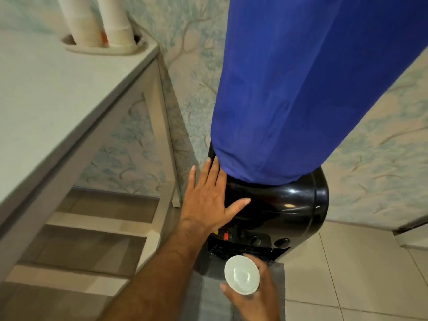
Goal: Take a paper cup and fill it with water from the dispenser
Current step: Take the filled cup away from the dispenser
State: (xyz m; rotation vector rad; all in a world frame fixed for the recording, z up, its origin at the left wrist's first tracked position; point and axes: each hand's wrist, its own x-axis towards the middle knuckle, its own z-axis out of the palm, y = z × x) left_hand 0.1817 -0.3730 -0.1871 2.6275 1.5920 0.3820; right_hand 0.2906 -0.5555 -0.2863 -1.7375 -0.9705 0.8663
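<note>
From the head camera, looking down: the right hand (252, 297) has its grip curled around a paper cup (242, 275), fingers wrapped on the wall, mouth facing up at us, and the inside looks dry and white, no water in it yet. The cup sits low in front of the dispenser (278, 205), just short of the tap bay where the red tap (226, 235) and the dark knobs (254, 240) line up, so it is near the spouts but not under one as far as I can judge. The left hand (208, 195) lies flat and spread wide on the black glossy top, holding nothing, its fingertips touching the hem of the blue cover (312, 89) draped over the bottle. Off to the left, at the back of the pale desk (58, 89), the cup stacks (99, 22) stand in their holder, well apart from the action. So the picking is done, that is my read; what is left is setting the cup beneath a spout, working a tap and filling it. A grey mat (208, 297) lies on the floor beneath the cup
</note>
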